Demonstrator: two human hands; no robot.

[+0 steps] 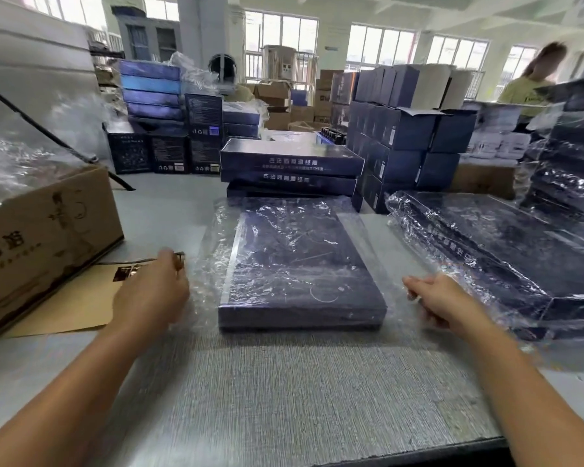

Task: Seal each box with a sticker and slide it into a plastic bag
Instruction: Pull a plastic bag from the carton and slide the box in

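Observation:
A flat dark blue box lies on the grey table inside a clear plastic bag whose mouth faces me. My left hand is at the bag's left edge, fingers curled on the plastic beside a brown sticker sheet. To the right of the box, my right hand pinches the bag's right edge, thumb and fingers closed on the film. The box's near end pokes out of the bag's mouth.
A brown carton full of plastic bags stands at the left. Unbagged blue boxes are stacked behind the box. Bagged boxes pile up at the right. Small blue cartons and a person in yellow are behind.

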